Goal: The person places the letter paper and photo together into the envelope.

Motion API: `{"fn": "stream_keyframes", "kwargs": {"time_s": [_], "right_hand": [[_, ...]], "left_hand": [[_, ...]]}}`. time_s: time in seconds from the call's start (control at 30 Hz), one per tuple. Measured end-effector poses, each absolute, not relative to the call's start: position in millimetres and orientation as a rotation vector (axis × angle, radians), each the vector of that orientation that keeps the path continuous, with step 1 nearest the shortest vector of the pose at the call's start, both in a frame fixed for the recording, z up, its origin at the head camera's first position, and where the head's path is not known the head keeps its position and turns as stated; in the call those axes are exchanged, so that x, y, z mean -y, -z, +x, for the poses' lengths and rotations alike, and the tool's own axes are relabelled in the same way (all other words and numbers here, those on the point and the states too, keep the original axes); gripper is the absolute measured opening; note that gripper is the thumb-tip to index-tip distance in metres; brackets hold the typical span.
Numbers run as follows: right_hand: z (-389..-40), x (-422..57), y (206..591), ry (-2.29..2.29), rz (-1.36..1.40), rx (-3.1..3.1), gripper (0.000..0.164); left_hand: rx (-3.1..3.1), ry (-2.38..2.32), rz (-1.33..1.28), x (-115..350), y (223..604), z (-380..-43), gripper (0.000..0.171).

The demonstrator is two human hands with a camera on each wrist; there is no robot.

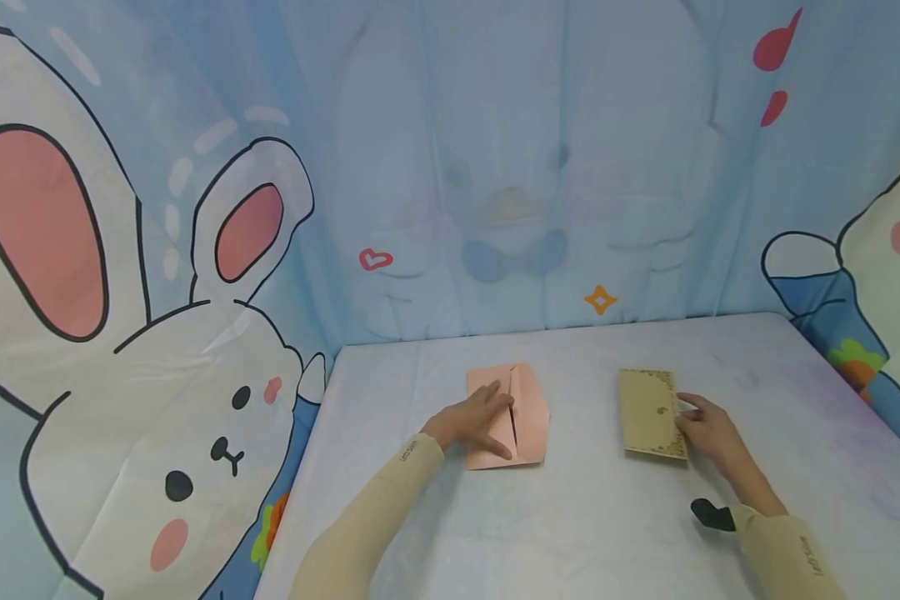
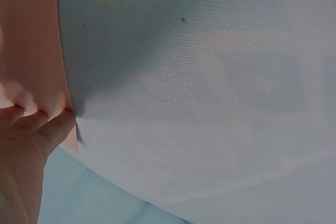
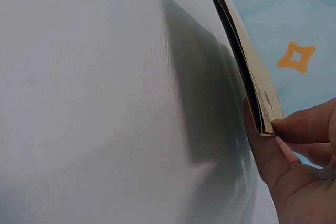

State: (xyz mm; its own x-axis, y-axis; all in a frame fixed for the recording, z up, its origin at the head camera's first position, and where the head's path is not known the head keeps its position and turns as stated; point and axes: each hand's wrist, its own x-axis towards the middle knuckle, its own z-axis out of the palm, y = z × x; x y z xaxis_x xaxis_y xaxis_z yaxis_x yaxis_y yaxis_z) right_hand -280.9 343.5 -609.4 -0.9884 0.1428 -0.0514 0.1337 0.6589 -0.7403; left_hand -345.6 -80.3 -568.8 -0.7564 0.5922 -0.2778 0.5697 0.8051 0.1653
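Observation:
A pink paper envelope [image 1: 530, 417] with its pointed flap to the right lies on the table. My left hand [image 1: 476, 421] rests on its left part, fingers spread across the paper. In the left wrist view, the fingertips of the left hand [image 2: 26, 150] touch the envelope [image 2: 34, 40] near its edge. To the right, my right hand [image 1: 712, 433] holds a folded tan card [image 1: 645, 414] with a dark patterned border by its right edge. The right wrist view shows the right hand [image 3: 299, 184] pinching the card [image 3: 254, 64] between thumb and fingers, raised above its shadow.
A white-covered table [image 1: 585, 517] extends under both hands. Behind it hangs a blue cloth backdrop [image 1: 450, 167] with cartoon rabbits. A black piece [image 1: 711, 514] sticks out at the right sleeve cuff.

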Motion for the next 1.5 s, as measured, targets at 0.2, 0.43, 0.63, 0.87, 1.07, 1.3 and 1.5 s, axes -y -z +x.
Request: {"fn": "stream_keyframes", "kwargs": {"time_s": [0.2, 0.43, 0.63, 0.87, 1.07, 1.3, 1.5], "right_hand": [[-280, -337, 609, -1.284, -0.168, 2.844, 0.054], [-281, -324, 605, -1.302, -0.192, 2.852, 0.054], [-283, -316, 605, -1.335, -0.214, 2.853, 0.055], [-285, -306, 603, -1.357, -0.255, 2.846, 0.055], [-287, -297, 602, -1.373, -0.261, 2.844, 0.056], [-286, -287, 599, -1.389, -0.155, 2.838, 0.054], [-288, -279, 598, -1.416, -0.149, 2.837, 0.054]], "left_hand": [[-2.679, -0.078, 0.888, 80, 568, -344, 0.102], [-2.674, -0.079, 0.892, 80, 565, -343, 0.103], [-2.664, -0.110, 0.874, 80, 563, -341, 0.102], [-2.663, -0.131, 0.868, 80, 561, -339, 0.102], [-2.661, -0.136, 0.878, 80, 561, -339, 0.101], [-2.646, -0.163, 0.888, 82, 563, -341, 0.101], [-2.643, -0.162, 0.879, 82, 564, -342, 0.100]]}}
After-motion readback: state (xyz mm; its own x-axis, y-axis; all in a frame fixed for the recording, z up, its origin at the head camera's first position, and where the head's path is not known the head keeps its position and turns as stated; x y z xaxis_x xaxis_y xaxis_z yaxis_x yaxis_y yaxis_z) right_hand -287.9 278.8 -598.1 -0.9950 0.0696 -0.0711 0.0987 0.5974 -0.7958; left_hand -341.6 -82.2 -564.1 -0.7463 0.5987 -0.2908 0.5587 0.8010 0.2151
